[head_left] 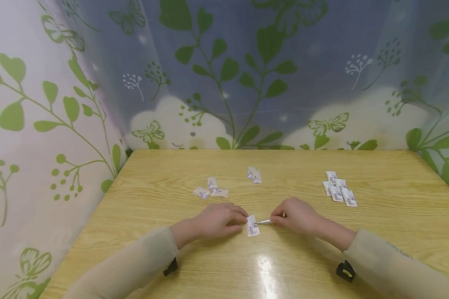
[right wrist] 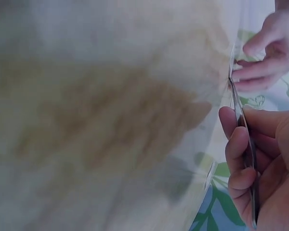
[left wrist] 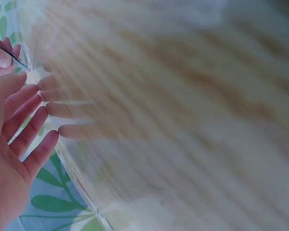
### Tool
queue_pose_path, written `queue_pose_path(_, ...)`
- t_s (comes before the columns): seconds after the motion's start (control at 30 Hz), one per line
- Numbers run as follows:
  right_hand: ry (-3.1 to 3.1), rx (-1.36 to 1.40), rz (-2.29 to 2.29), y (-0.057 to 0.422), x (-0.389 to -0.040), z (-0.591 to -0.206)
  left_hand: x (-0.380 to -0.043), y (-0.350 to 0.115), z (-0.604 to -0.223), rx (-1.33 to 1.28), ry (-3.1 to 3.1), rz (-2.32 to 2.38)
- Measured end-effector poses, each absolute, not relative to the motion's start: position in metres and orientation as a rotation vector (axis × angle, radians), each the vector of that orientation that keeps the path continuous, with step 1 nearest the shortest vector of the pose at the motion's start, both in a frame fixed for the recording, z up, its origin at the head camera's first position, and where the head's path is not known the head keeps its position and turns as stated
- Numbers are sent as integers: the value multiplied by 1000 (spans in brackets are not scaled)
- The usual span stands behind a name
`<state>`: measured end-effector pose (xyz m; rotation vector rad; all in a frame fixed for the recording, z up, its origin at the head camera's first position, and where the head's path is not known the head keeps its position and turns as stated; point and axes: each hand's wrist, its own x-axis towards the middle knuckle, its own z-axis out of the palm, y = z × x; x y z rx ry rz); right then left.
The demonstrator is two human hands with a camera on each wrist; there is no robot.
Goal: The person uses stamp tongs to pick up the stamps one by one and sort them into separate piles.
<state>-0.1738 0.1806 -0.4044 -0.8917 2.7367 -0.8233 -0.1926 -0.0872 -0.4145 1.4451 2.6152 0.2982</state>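
A small pale printed card lies on the wooden table between the two hands. My left hand rests on the table, its fingertips at the card's left edge; in the left wrist view its fingers are stretched and spread on the tabletop. My right hand holds slim metal tweezers, whose tip meets the card's right side. Thumb and curled fingers grip the tweezers in the right wrist view. There the card is too small to make out.
Beyond the left hand lie several small cards in a loose group. A small overlapping set of cards sits at the back middle. Several more overlapping cards are at the right. A leaf-patterned curtain hangs behind the table.
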Motion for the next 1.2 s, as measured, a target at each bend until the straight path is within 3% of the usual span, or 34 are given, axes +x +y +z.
queue_pose_path(0.33, 2791, -913, -821, 175, -164, -402, -194, -87, -414, 1431, 2621, 314)
queue_pose_path(0.57, 2850, -781, -794, 184, -161, -401, -200, -99, -412, 1403, 2602, 461)
queue_pose_path(1.03, 2943, -588, -862, 252, -159, -378, -252, -141, -410, 963, 2928, 621)
queue_pose_path(1.2, 3004, -503, -818, 280, -160, -371, -259, -143, -411, 934, 2901, 557)
